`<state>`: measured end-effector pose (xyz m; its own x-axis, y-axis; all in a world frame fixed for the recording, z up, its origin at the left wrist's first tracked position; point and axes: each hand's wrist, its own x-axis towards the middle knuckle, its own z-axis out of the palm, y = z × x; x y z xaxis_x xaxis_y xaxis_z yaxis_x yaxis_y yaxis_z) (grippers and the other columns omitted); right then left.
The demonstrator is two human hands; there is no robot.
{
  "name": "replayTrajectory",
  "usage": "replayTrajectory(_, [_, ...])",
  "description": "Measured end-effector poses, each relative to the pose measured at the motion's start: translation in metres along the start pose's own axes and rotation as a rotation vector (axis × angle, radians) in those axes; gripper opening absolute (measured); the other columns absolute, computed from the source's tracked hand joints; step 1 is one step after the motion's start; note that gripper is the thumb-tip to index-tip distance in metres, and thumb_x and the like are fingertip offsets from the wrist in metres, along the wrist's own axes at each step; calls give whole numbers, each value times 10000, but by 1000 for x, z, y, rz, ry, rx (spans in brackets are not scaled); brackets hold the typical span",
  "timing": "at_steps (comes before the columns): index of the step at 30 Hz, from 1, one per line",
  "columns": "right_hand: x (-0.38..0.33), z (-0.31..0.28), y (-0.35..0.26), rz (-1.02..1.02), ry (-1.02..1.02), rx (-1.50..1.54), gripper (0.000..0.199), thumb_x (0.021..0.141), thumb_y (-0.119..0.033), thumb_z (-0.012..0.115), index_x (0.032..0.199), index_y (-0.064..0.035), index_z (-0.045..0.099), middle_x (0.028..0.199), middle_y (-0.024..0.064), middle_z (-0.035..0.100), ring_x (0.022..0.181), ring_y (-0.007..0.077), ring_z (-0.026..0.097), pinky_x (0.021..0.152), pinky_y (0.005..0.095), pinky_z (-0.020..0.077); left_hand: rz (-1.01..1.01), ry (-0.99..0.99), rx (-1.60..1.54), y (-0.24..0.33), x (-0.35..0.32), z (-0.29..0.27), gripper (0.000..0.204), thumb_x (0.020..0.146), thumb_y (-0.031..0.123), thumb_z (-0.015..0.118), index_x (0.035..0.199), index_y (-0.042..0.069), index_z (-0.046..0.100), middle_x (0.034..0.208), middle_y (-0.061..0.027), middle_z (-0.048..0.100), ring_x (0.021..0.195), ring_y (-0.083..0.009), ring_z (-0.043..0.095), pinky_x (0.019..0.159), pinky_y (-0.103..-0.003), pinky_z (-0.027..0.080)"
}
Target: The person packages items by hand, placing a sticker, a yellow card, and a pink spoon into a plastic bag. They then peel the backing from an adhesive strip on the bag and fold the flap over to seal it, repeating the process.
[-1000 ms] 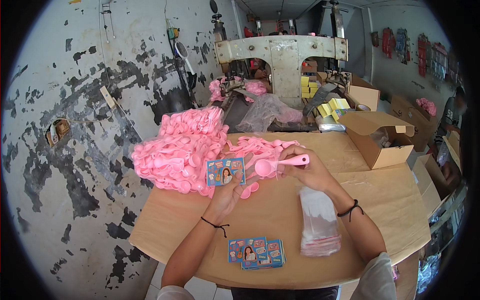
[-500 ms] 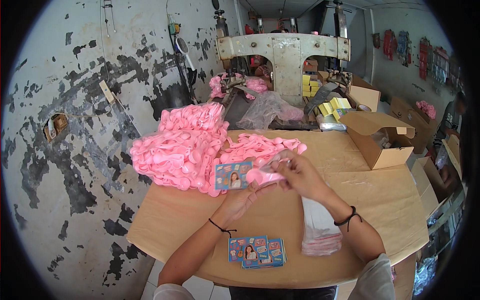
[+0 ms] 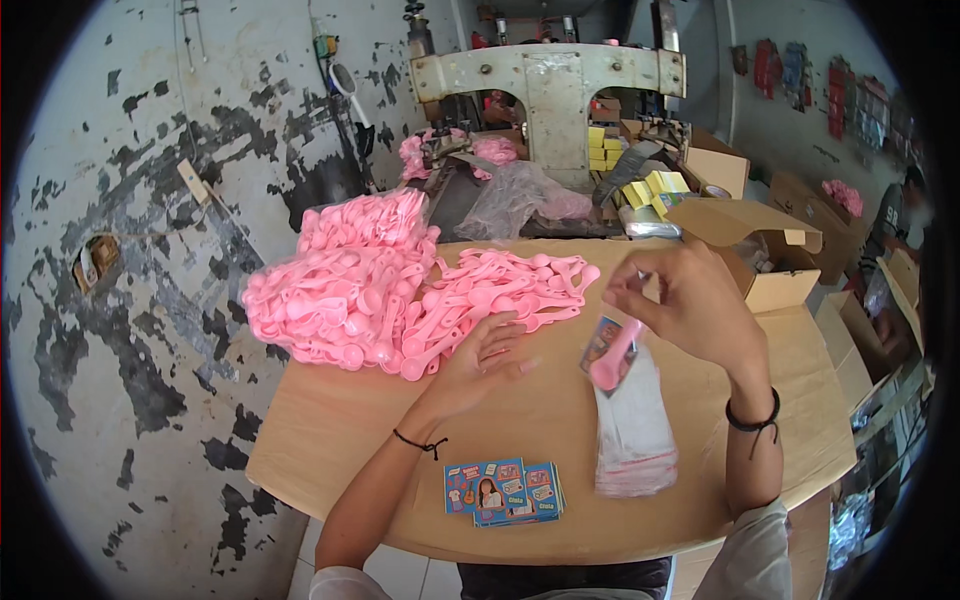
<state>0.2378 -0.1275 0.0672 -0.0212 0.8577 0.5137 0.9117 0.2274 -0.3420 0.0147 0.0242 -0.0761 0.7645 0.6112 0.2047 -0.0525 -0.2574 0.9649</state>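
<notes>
My right hand (image 3: pixel 690 305) pinches the top of a small clear plastic bag. A pink spoon (image 3: pixel 610 368) and a blue picture card (image 3: pixel 597 338) hang inside it, above a stack of flat clear bags (image 3: pixel 636 440). Nothing is in my left hand (image 3: pixel 478 372); its fingers are spread, beside the near edge of a loose pile of pink spoons (image 3: pixel 500 290). Large clear sacks full of pink spoons (image 3: pixel 335 290) stand at the left. Closer to me lies a stack of blue picture cards (image 3: pixel 502 493).
Brown paper covers the table (image 3: pixel 370 480). Behind it rises a heavy metal press (image 3: pixel 555 90) with crumpled clear plastic (image 3: pixel 515 205) before it. An open cardboard box (image 3: pixel 780 270) sits at the back right, near small yellow boxes (image 3: pixel 655 188). Another person (image 3: pixel 895 220) is at the far right.
My right hand has moved right with the bag, spoon and card, now over the stack of bags. My left hand has let go of the card and spoon and opened.
</notes>
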Motion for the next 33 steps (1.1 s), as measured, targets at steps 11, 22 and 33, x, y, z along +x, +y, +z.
replayTrajectory(11, [5,93,-9,-54,-46,242,174,860,-197,660,973,-64,659,728,122,685,653,270,676,608,345,502,101,-42,325,5,-14,41,687,888,107,639,1460,9,269,1331,-171,515,981,-150,536,848,-314,454])
replayTrajectory(22, [16,86,17,-20,-187,601,214,893,-92,668,1096,-32,639,795,55,671,717,73,588,634,256,486,45,-304,78,17,-11,22,369,984,152,527,1316,6,465,1239,-93,611,1081,-149,607,950,-293,458])
replayTrajectory(33, [15,95,8,-414,270,162,185,792,-102,705,972,-61,696,895,71,640,813,246,596,709,360,492,107,146,-70,11,-10,23,301,1041,141,389,1276,-4,510,1047,-32,619,869,-81,585,755,-221,465])
